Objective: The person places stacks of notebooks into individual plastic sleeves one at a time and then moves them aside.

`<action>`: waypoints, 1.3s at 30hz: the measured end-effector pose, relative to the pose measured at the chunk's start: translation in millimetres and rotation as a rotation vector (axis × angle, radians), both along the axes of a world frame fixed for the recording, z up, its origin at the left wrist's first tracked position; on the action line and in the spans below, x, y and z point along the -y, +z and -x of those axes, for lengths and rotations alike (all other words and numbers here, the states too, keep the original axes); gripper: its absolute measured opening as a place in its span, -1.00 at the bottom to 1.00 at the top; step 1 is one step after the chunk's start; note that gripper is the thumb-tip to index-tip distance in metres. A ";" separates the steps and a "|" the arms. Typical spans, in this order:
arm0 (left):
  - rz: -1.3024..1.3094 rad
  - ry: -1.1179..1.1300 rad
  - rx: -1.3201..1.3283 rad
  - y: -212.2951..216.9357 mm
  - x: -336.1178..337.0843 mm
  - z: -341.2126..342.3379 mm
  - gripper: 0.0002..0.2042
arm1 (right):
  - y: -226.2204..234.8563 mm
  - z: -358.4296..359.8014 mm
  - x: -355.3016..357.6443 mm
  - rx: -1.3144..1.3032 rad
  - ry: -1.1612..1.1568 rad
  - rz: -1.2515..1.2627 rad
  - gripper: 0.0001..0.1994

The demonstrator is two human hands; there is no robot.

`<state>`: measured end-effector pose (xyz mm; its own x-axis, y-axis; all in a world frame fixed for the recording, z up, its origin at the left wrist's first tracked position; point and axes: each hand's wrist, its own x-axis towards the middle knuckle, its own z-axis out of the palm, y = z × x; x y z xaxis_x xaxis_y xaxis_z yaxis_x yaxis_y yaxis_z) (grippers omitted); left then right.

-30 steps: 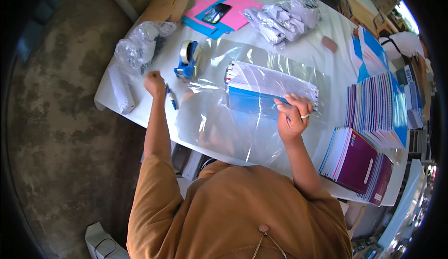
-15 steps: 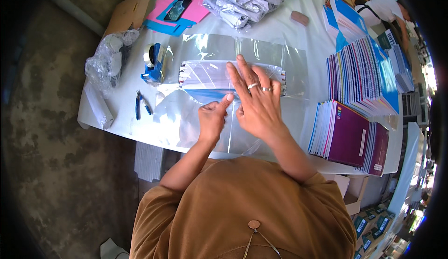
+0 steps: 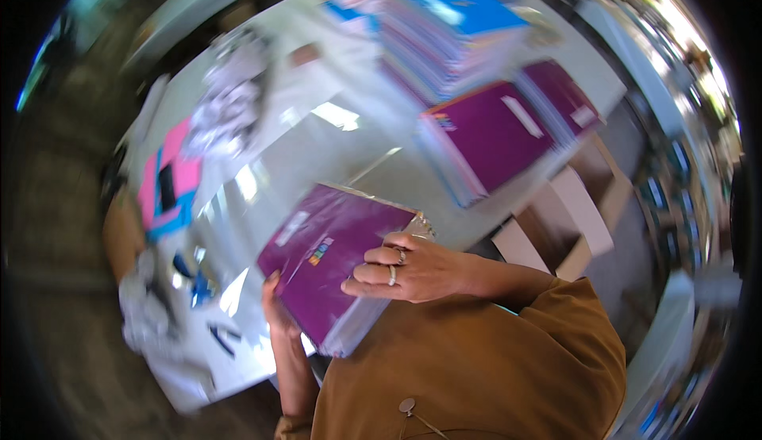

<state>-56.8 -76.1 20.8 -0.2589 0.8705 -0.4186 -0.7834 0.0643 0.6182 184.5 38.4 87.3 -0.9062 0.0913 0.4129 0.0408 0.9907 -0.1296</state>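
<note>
Close to my body, at the table's near edge, I hold a thick bundle of purple-covered notebooks in shiny clear plastic. It is tilted, with a purple cover facing up. My left hand grips its left side, the thumb by the cover's edge and the other fingers hidden beneath. At the right near side, my right hand lies over the bundle with its fingers curled onto the cover; two rings show on it. Crinkled film bunches at the bundle's right corner. Motion blurs much of the view.
Purple notebook stacks stand on the table to the right, with a tall blue-topped stack behind. Farther left lie crumpled plastic, pink and blue sheets with a phone, a blue tape dispenser and cutters. Open cartons stand below the right edge.
The bundle has come up off the plastic sheet toward my body, its purple cover now facing up. Both hands have closed on it. My view has swung to the right.
</note>
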 end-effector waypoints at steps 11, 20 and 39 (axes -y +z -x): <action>-0.630 -0.474 -0.251 157.4 -237.0 -218.2 -0.54 | 48.4 -170.2 -53.1 -1.671 -0.437 1.195 -0.60; -0.555 -0.557 -0.841 146.2 -260.6 -252.7 -0.31 | -43.0 -400.7 -230.6 -1.771 -0.612 1.193 -0.65; 0.139 -0.391 -0.825 90.0 -383.6 -190.6 -0.38 | -16.7 -239.2 -350.8 -1.008 -0.973 0.774 -0.47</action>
